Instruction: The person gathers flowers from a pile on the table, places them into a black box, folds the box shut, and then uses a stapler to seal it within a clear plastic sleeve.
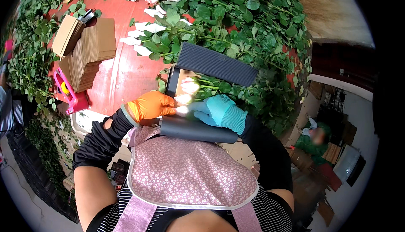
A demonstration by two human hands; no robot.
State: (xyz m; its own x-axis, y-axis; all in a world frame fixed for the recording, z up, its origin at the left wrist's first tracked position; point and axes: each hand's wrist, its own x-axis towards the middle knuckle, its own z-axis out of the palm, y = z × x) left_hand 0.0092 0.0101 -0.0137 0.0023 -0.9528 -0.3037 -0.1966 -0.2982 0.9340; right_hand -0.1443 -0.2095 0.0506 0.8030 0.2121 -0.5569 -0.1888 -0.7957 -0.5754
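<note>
In front of my body, a dark trough with a ribbed side flap (217, 64) and a smooth near side (198, 130) holds pale pink-white roses (190, 86), their heads to the left and leafy stems to the right. My right hand (217, 110), in a teal glove, is closed around the neck of a rose (182, 110) in the trough; its stem is hidden under the hand. My left hand (151, 106), in an orange glove, has its fingers curled together right beside that rose's head. What lies in those fingertips, if anything, is hidden.
A stack of folded cardboard pieces (90, 48) stands on the red table (122, 71), with a pink tape dispenser (71, 92) nearby. Beyond the trough lie many leafy stems (236, 12) with white-wrapped buds (149, 27). Another person (314, 141) is at the far right.
</note>
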